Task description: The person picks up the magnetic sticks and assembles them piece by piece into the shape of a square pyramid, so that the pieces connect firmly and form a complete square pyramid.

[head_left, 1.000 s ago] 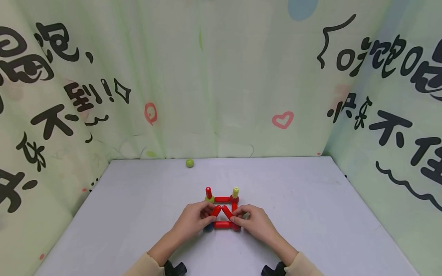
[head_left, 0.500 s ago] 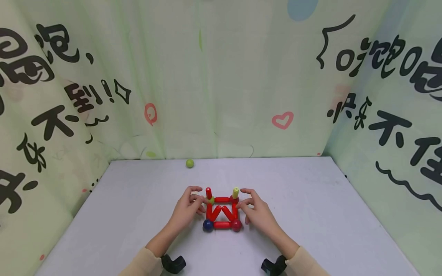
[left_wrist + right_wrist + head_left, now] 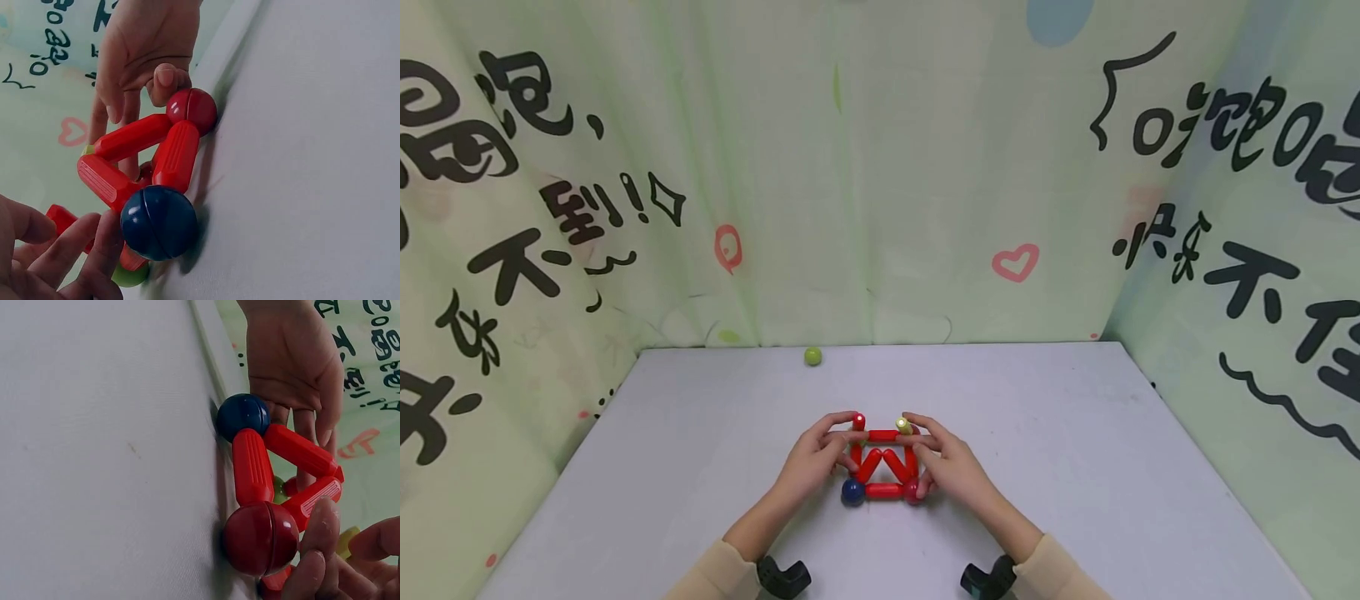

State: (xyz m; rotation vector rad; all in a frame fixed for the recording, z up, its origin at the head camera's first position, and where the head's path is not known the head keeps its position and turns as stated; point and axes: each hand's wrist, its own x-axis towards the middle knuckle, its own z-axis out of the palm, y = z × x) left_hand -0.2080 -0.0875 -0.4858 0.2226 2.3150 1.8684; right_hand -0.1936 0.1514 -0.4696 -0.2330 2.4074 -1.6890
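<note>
A frame of magnetic rods and balls stands on the table. At its front, a blue ball and a red ball are joined by a red rod. Two more red rods rise from these balls and lean together at their tips. My left hand pinches the upright red rod at the back left between thumb and index finger, above a green ball. With my right hand I pinch the upright yellow rod at the back right; its lower fingers lie beside the front red ball.
A loose green ball sits near the far edge of the white table. Printed curtains rise behind it and on both sides. Black straps with camera mounts are on both wrists.
Both hands have let go of the two leaning front rods, moved outward and back, then closed on the upright back rods. Those two rods now tilt inward; the front rods stay leaning together.
</note>
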